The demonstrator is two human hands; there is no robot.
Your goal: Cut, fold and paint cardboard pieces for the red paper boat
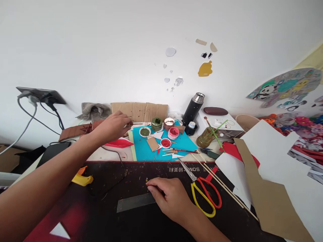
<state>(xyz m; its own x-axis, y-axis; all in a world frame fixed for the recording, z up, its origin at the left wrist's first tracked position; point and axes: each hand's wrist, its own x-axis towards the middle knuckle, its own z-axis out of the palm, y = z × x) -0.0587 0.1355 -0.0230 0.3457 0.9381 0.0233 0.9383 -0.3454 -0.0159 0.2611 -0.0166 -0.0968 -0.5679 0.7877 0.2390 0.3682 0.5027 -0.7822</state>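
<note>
My left hand (116,126) reaches across to the back of the table, in front of an upright cardboard piece (141,112). Its fingers are bent together, and whatever they pinch is too small to name. Below it lies a red paper piece with a white edge (119,143). My right hand (171,196) rests low over the dark mat, thumb and forefinger closed together; anything between them is hidden. A clear plastic strip (135,202) lies flat, its right end running under this hand. Scissors with yellow and red handles (193,178) lie open right of it.
Open paint pots (166,143) and paper scraps cover a blue sheet (140,153). Behind stand a black thermos (193,109) and a murky jar with brushes (205,137). Thin wooden sticks (224,186) and cardboard (275,201) lie right; a yellow tool (82,179) lies left.
</note>
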